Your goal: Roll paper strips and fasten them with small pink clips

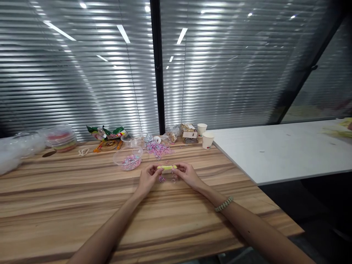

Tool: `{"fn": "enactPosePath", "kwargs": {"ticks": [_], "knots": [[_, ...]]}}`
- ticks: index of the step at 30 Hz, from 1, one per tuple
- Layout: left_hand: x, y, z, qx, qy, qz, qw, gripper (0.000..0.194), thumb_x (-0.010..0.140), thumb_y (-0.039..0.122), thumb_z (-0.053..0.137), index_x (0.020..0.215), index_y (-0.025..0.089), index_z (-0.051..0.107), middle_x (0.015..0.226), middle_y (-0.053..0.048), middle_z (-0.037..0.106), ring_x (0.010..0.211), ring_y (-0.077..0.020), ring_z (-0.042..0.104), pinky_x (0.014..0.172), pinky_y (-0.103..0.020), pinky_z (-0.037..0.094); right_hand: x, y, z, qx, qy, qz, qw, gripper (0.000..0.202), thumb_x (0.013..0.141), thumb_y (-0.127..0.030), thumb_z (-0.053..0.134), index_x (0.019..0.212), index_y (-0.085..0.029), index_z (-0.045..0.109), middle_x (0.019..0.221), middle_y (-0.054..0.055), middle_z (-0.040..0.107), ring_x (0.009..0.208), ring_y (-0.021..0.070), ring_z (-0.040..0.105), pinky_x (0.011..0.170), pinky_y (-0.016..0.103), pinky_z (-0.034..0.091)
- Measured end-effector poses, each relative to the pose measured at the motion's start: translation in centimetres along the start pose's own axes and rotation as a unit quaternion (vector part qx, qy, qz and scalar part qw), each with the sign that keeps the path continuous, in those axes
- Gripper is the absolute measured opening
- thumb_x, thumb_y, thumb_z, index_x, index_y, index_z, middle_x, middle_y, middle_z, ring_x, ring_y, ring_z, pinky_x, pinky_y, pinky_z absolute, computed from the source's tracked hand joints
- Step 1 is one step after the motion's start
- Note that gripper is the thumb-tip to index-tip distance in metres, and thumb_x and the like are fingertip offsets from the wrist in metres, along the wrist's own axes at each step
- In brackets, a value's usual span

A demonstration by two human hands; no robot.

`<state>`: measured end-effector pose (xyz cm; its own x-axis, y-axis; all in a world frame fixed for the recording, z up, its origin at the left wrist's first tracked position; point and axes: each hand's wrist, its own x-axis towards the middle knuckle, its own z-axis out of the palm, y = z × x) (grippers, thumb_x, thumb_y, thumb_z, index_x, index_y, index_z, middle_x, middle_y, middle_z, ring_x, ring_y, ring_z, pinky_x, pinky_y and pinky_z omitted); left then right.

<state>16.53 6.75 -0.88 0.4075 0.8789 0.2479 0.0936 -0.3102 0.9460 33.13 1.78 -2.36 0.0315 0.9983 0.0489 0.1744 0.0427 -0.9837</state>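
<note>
A short, soft-looking yellow strip (pixel 167 167) is held level above the wooden table, its kind too small to make out. My left hand (pixel 147 178) pinches one end between thumb and fingers. On the other end, my right hand (pixel 189 176) has the same sort of pinch. Just below the strip lie small clusters of pink and purple bits (pixel 162 179), with a few pale curly ones near my right thumb. Beyond my left hand stands a clear round bowl (pixel 118 158) with many tiny pink and blue pieces in it. A loose heap of similar pieces (pixel 158 148) is spread behind the strip.
At the back of the wooden table (pixel 82 198) are a green snack packet (pixel 118 131), a small box (pixel 189 132) and two paper cups (pixel 208 140). Stacked round tubs (pixel 61 138) and clear plastic wrap (pixel 13 150) sit left. A white table (pixel 275 154) adjoins at right.
</note>
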Motion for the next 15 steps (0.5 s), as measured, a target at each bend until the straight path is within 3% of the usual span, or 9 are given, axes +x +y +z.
{"fn": "enactPosePath", "kwargs": {"ticks": [3, 9, 15], "knots": [[0.04, -0.12, -0.06, 0.009, 0.007, 0.004, 1.000, 0.033, 0.066, 0.040, 0.058, 0.073, 0.009, 0.054, 0.062, -0.002, 0.055, 0.058, -0.0091, 0.049, 0.055, -0.018, 0.037, 0.08, 0.38, -0.06, -0.012, -0.018, -0.012, 1.000, 0.069, 0.058, -0.057, 0.043, 0.109, -0.011, 0.043, 0.099, 0.007, 0.052, 0.063, -0.0096, 0.046, 0.057, 0.002, 0.042], [0.13, -0.41, -0.15, -0.003, -0.011, 0.008, 1.000, 0.033, 0.066, 0.040, 0.058, 0.074, 0.009, 0.052, 0.064, -0.002, 0.054, 0.058, -0.0088, 0.049, 0.055, -0.018, 0.037, 0.06, 0.49, -0.22, -0.055, -0.020, -0.021, 0.998, 0.068, 0.059, -0.059, 0.039, 0.102, -0.007, 0.048, 0.087, 0.007, 0.055, 0.058, -0.0103, 0.043, 0.055, 0.002, 0.039], [0.11, 0.07, -0.12, -0.052, -0.035, -0.009, 0.998, 0.041, 0.066, 0.039, 0.058, 0.093, 0.010, 0.051, 0.069, -0.002, 0.055, 0.061, -0.0093, 0.051, 0.058, -0.020, 0.041, -0.13, -0.25, -0.09, -0.049, -0.009, -0.017, 0.999, 0.064, 0.059, -0.057, 0.041, 0.100, -0.008, 0.049, 0.086, 0.005, 0.055, 0.059, -0.0091, 0.045, 0.055, 0.002, 0.041]]}}
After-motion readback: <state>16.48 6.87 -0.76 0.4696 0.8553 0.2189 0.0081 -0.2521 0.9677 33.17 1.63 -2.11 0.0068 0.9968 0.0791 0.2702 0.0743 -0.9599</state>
